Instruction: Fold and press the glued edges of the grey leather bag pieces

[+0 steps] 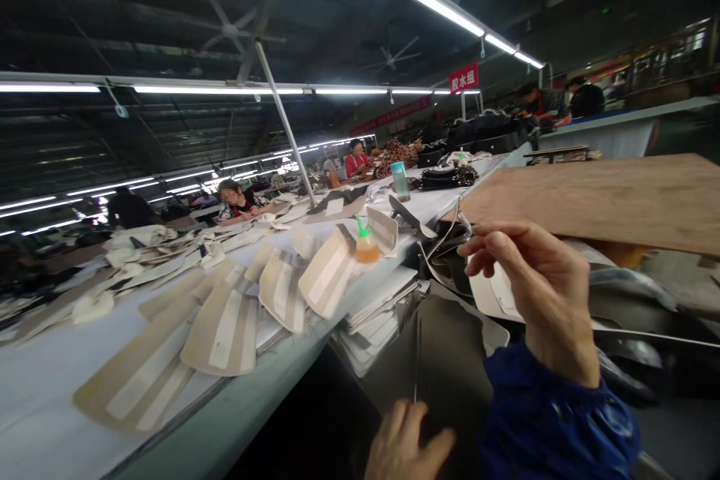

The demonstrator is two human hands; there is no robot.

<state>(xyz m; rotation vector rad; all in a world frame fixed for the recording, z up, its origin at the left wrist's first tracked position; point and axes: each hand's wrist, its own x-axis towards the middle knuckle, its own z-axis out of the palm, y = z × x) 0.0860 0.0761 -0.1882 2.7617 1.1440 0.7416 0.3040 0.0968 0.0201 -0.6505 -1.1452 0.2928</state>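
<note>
My right hand (pixel 529 285), in a blue sleeve, is raised with its fingers pinched shut on the edge of a thin grey-and-white cut piece (pixel 450 240) beside a heap of similar dark pieces (pixel 624 315). My left hand (pixel 402 446) shows at the bottom edge, resting on a dark flat sheet (pixel 444 367) with fingers curled; whether it grips the sheet I cannot tell. A stack of white cut pieces (pixel 376 322) lies just left of both hands.
A long pale conveyor table (pixel 67 360) carries many beige pieces with white strips (pixel 225 330) and a small orange bottle with a green cap (pixel 365 244). A wooden board (pixel 607 195) lies at right. A teal bottle (pixel 400 180) stands farther back. Other workers sit along the line.
</note>
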